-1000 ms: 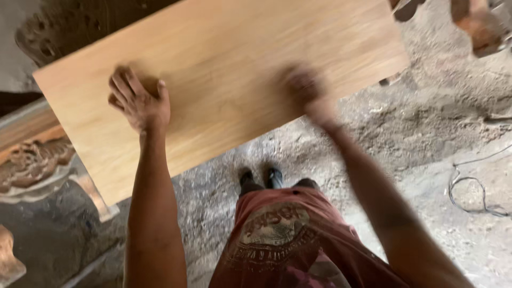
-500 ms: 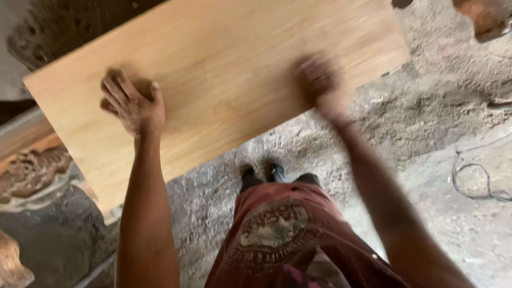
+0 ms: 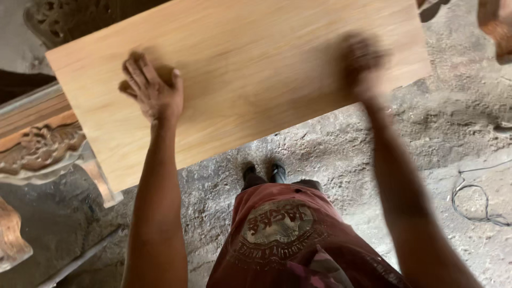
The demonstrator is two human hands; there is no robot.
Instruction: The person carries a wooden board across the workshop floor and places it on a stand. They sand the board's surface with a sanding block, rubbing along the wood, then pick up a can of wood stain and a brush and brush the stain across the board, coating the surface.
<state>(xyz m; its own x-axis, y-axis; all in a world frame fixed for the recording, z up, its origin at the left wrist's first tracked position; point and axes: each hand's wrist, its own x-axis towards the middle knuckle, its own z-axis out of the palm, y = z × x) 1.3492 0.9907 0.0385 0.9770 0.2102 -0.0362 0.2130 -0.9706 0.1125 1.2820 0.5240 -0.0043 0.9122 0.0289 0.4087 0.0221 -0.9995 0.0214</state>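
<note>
Pressing flat with fingers spread, left hand [image 3: 152,90] and blurred right hand [image 3: 362,64] touch the wooden board [image 3: 250,69].

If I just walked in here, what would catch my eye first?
A big pale wooden board fills the upper middle, with both bare hands on top of it: the left hand pressed flat with spread fingers, the right hand blurred. At the left edge lies a carved wooden piece, and a thin cable curls on the dusty ground at right.

Both hands, left [image 3: 152,90] and blurred right [image 3: 362,61], flat on a pale wooden board [image 3: 250,64] above a dusty floor [image 3: 426,138].
</note>
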